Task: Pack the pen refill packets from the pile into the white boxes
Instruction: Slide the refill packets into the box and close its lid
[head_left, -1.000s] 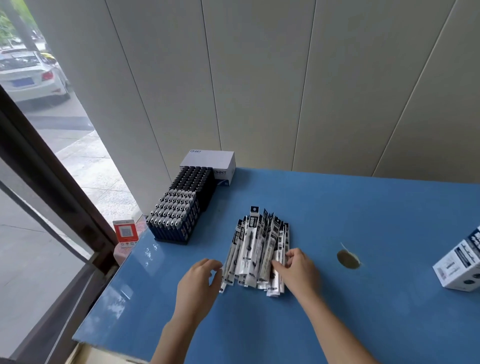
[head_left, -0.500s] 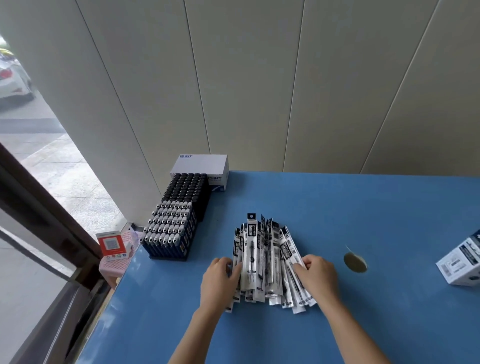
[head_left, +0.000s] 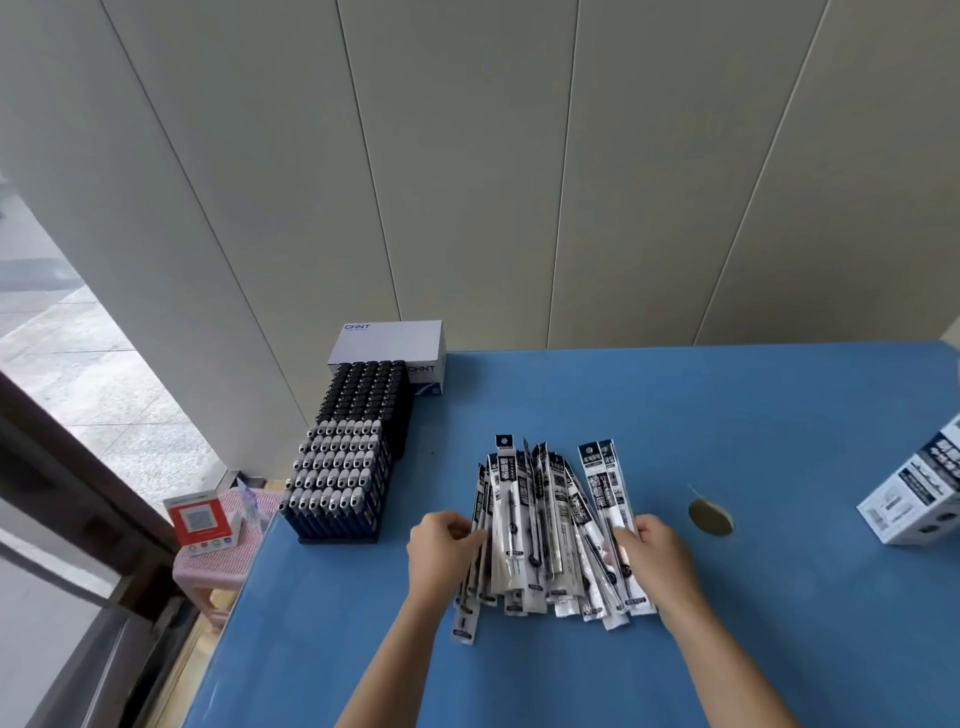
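Both sides of packet pile (head_left: 540, 519) pinched: left hand (head_left: 445, 552), right hand (head_left: 661, 552) fingers curled; white box (head_left: 909, 501) contents hidden.

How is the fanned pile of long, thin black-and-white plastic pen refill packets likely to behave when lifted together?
The glossy black-and-white packet pile probably slips apart: it lies fanned and uneven between the left hand and right hand. Each thin sleeve likely feels light and slightly bendy, stiffened by its refill.

A stationery shop; racked pens (head_left: 340, 478), QR payment sign (head_left: 199, 519) by street window (head_left: 78, 364).
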